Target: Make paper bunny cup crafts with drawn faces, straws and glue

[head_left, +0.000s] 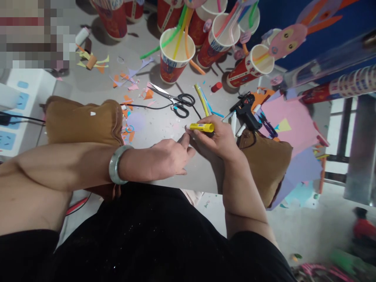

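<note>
My right hand (219, 137) is closed around a yellow tube with a printed label (201, 127), held slanting low over the table, its narrow pale end toward the left. Close by, my left hand (172, 158) is palm down with its fingers apart, fingertips near the tube's tip. Any small piece under those fingertips is too hidden to make out. Just beyond my hands lie black-handled scissors (179, 103), a yellow straw (201, 98) and a small red cap (216, 87). A black glue gun (246, 111) rests to the right of my right hand.
Red paper cups (176, 66), several holding coloured straws, stand at the back. Brown cushions (84, 121) (266, 168) flank my arms. Paper scraps (129, 80) litter the left side; coloured sheets (290, 125) lie right. A white power strip (22, 105) is far left.
</note>
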### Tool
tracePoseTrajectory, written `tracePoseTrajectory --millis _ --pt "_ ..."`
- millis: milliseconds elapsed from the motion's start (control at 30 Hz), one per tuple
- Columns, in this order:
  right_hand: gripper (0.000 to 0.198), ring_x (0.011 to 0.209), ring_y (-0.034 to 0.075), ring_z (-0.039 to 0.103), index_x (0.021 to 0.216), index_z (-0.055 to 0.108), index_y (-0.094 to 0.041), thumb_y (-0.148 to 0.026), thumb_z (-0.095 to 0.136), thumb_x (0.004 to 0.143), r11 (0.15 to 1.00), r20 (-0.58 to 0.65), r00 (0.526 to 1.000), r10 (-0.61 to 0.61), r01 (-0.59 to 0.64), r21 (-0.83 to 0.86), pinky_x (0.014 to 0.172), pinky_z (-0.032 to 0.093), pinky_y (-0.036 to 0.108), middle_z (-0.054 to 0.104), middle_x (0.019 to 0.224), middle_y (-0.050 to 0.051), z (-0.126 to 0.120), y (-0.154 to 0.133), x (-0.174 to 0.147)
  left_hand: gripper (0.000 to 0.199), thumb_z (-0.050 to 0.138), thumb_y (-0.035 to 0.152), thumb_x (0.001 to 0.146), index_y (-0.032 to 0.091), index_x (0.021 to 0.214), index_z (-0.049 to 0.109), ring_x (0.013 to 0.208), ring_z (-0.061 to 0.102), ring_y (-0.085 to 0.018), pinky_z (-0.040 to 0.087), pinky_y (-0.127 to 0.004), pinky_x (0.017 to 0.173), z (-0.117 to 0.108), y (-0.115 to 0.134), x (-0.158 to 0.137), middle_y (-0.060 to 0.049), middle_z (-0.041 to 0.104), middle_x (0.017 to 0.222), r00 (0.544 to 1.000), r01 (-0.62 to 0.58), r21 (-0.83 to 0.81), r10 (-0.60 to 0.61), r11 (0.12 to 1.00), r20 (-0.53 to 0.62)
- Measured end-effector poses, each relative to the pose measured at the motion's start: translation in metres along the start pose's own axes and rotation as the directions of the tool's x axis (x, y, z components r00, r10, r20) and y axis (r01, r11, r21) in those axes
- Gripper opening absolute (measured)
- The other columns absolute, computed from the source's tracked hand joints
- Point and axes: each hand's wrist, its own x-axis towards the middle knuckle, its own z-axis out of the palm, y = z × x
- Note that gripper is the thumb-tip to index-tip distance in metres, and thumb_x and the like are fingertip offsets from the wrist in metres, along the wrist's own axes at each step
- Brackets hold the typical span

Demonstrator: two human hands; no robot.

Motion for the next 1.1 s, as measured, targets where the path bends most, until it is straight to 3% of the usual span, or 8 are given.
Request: tracePoseTrajectory --millis 267,433,567,667,767,933,1100 --pt "0.019 0.061 0.014 0.058 0.096 0.063 -0.026 -0.042 0.069 0.089 0.999 0.039 0.999 -0.033 0.034 -0.010 0.060 0.046 0.029 0.068 0.077 -0.001 0.000 0.000 0.001 0.075 0.060 0.068 0.093 0.009 0.138 0.059 0.073 0.076 -0.028 0.052 -0.034 0.056 -0.005 0.000 -0.002 -0.038 0.053 0.148 1.000 -0.005 0.041 0.006 0.999 -0.012" --pt "0.021 0.058 0.014 0.056 0.101 0.061 -0.026 -0.044 0.067 0.092 0.998 -0.049 0.998 0.033 -0.031 0.046 0.058 0.046 0.030 0.065 0.075 -0.002 -0.003 -0.001 0.000 0.070 0.060 0.066 0.094 0.009 0.134 0.061 0.077 0.076 -0.028 0.053 -0.034 0.058 -0.009 -0.001 0.000 -0.038 0.052 0.149 1.000 -0.012 0.002 0.012 1.000 0.026" --pt "0.019 0.058 0.013 0.055 0.095 0.061 -0.026 -0.042 0.070 0.088 1.000 0.013 1.000 -0.006 0.005 0.026 0.057 0.045 0.029 0.064 0.073 -0.003 -0.004 -0.001 0.000 0.073 0.060 0.066 0.094 0.009 0.138 0.058 0.069 0.075 -0.027 0.051 -0.034 0.053 -0.008 -0.001 -0.001 -0.040 0.049 0.150 0.999 -0.015 0.029 0.013 0.999 0.040" --pt "0.019 0.062 0.014 0.057 0.096 0.062 -0.026 -0.042 0.069 0.089 1.000 0.042 0.999 -0.017 0.017 0.007 0.061 0.046 0.029 0.067 0.078 -0.002 -0.002 -0.001 0.001 0.074 0.058 0.067 0.095 0.008 0.138 0.058 0.077 0.076 -0.029 0.053 -0.034 0.058 -0.004 -0.001 -0.002 -0.039 0.053 0.147 0.999 -0.031 0.043 0.031 0.999 -0.006" --pt "0.020 0.063 0.015 0.058 0.101 0.062 -0.026 -0.042 0.068 0.090 0.999 -0.021 1.000 0.020 -0.019 0.033 0.062 0.047 0.030 0.067 0.080 -0.001 -0.002 0.000 0.000 0.071 0.060 0.068 0.093 0.009 0.133 0.061 0.081 0.077 -0.030 0.054 -0.034 0.061 -0.001 -0.002 -0.002 -0.038 0.054 0.147 0.999 -0.029 0.024 0.029 0.999 -0.035" --pt "0.020 0.061 0.015 0.057 0.096 0.061 -0.027 -0.041 0.071 0.086 0.999 -0.016 1.000 0.021 -0.020 0.033 0.059 0.045 0.031 0.065 0.075 -0.002 -0.007 0.000 -0.002 0.069 0.062 0.064 0.093 0.010 0.136 0.060 0.070 0.075 -0.026 0.053 -0.035 0.056 -0.009 -0.001 -0.001 -0.038 0.047 0.154 0.998 -0.005 -0.017 0.006 1.000 0.060" --pt "0.021 0.065 0.016 0.059 0.094 0.063 -0.027 -0.046 0.069 0.088 1.000 0.037 0.999 -0.002 0.002 -0.007 0.062 0.047 0.030 0.068 0.079 -0.001 -0.002 -0.001 0.002 0.070 0.061 0.064 0.095 0.009 0.137 0.060 0.073 0.074 -0.027 0.053 -0.035 0.058 -0.016 -0.002 -0.001 -0.038 0.052 0.149 0.997 -0.010 -0.011 0.010 1.000 0.076"
